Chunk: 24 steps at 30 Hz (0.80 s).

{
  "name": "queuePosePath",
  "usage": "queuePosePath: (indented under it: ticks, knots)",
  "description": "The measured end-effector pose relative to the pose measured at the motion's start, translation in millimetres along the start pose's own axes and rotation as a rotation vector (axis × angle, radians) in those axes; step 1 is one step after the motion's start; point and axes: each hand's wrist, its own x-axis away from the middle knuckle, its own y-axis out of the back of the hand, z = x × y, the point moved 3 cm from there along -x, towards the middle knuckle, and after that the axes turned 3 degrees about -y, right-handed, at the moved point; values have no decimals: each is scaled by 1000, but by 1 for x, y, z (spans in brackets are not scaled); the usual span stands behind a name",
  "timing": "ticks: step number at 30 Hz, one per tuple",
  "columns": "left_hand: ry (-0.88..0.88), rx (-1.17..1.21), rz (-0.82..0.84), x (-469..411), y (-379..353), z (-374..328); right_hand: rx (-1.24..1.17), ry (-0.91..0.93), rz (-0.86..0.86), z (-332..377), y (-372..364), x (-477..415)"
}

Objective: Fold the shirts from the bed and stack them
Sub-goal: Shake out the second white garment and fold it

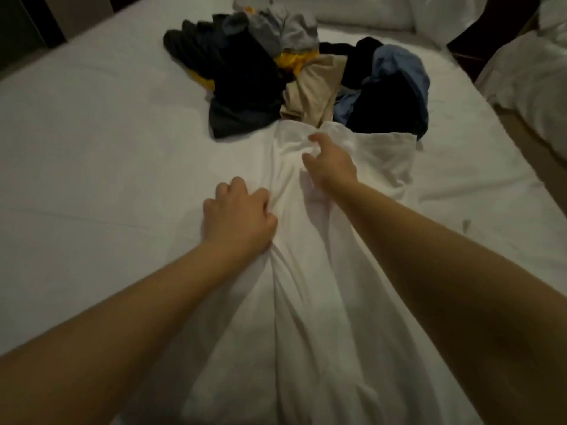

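A white shirt [310,302] lies stretched along the white bed [92,154], from the near edge up to the clothes pile. My left hand [239,216] grips a bunch of its fabric at the shirt's left side. Farther up, my right hand [331,164] pinches a fold of the same shirt near its top. Behind the shirt sits a heap of unfolded shirts [294,75] in black, grey, yellow, beige and blue.
White pillows [368,10] lie at the head of the bed. A second bed with white bedding [530,81] stands to the right across a narrow gap. The left half of the mattress is bare sheet.
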Motion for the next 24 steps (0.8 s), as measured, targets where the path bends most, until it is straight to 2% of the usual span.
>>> queuePosePath:
  ticks: [2, 5, 7, 9, 12, 15, 19, 24]
  knots:
    - [-6, 76, -1, -1, 2, 5, 81, 3, -23, -1, 4, -18]
    - [-141, 94, -86, -1, 9, -15, 222, 1, -3, -3, 8, -40]
    - [-180, 59, -26, -7, 6, -32, 287, -3, 27, -2, 9, -48]
    - [-75, 77, 130, -17, 1, -38, 308, -19, 40, 0, 9, -53]
    - [37, 69, 226, -26, -6, -35, 337, -32, 49, 7, 7, -58]
    - [46, 75, 259, -23, -8, -34, 309, -72, 35, 11, 4, -62]
    - [13, 67, 114, -15, -8, -35, 243, -74, -76, 16, 8, -60]
    - [67, 311, 162, -13, -13, -30, 36, -76, -187, 19, 21, -55]
